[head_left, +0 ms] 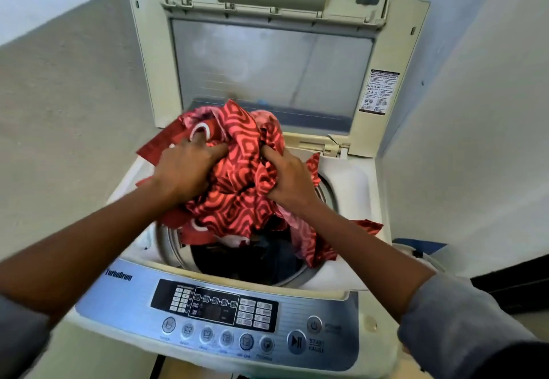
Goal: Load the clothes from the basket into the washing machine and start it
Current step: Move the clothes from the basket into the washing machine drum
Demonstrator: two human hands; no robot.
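1. Gripping a bundle of red patterned cloth (237, 182), both hands hold it above the mouth of the top-loading washing machine (350, 182).
2. The left hand (185, 170) has its fingers curled into the left side of the bundle, near a white ring printed on the fabric.
3. The right hand (288, 176) clutches the right side, fingers buried in the folds.
4. Loose ends of the cloth hang over the drum rim (169, 245); one end drapes on the right of the machine's top, another trails down into the opening.
5. Dark clothes (261, 262) lie inside the drum, below the red bundle.
6. The lid (270, 66) stands raised and folded back behind the opening, with a warning label (378, 91) on its right frame.
7. The control panel (214, 304) runs along the near edge, with a row of round buttons, a power button (314, 325) and a start/pause button (296, 342) at the right.
8. Grey sleeves (457, 325) cover both forearms near the elbows.
9. Pale walls (59, 111) close in on both sides of the machine.
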